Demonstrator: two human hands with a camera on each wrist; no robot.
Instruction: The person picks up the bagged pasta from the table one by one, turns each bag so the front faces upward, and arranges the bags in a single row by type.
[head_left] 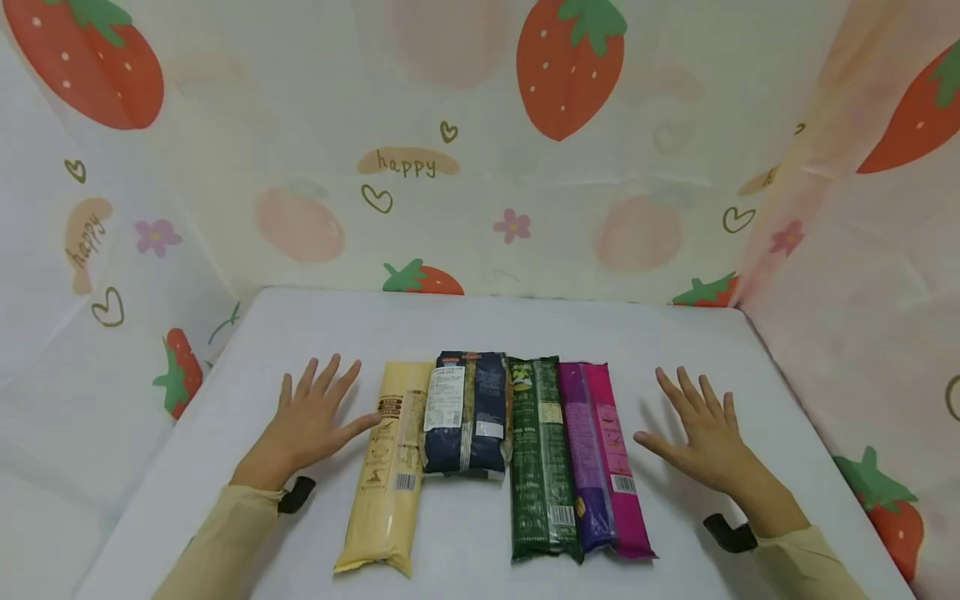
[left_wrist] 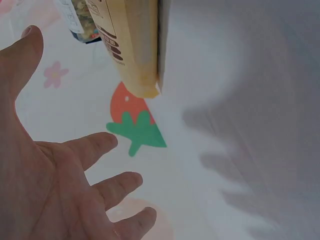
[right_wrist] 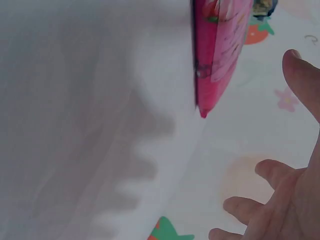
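Observation:
Side by side on a white table lie a long yellow package (head_left: 386,500), a shorter dark blue package (head_left: 450,454) with a white label, a long green package (head_left: 536,467) and a purple-and-pink package (head_left: 611,467). My left hand (head_left: 303,425) hovers left of the yellow package with its fingers spread, the thumb over that package's edge in the head view. To the right of the pink package, my right hand (head_left: 701,437) is held with fingers spread, holding nothing. Both wrist views show hand shadows on the table beside the yellow package (left_wrist: 132,45) and the pink package (right_wrist: 217,50).
The white table (head_left: 315,325) has a back edge against a cloth backdrop (head_left: 487,183) printed with strawberries, hearts and flowers. Matching cloth walls stand on the left and right. A black strap (head_left: 297,495) sits at the left wrist, another black strap (head_left: 729,533) at the right.

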